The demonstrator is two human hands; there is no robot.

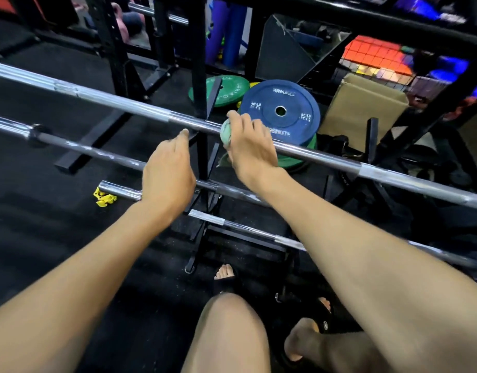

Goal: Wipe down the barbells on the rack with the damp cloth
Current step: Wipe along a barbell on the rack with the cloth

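Several steel barbells lie across a black rack (203, 154). The top barbell (129, 105) runs from upper left to lower right. My right hand (249, 146) is wrapped over its shaft just right of the rack upright, pressing a pale green cloth (226, 130) around the bar. My left hand (168, 170) hovers over the second barbell (103, 154), fingers loosely together and pointing at the rack arm, holding nothing. Two lower barbells (119, 190) (248, 228) sit beneath my arms.
A blue 20 kg plate (283, 98) and green plates (232, 90) lie on the floor behind the rack. A brown box (361, 109) stands at right, a yellow collar clip (104, 197) at left. My knee and sandalled feet (226, 275) are below.
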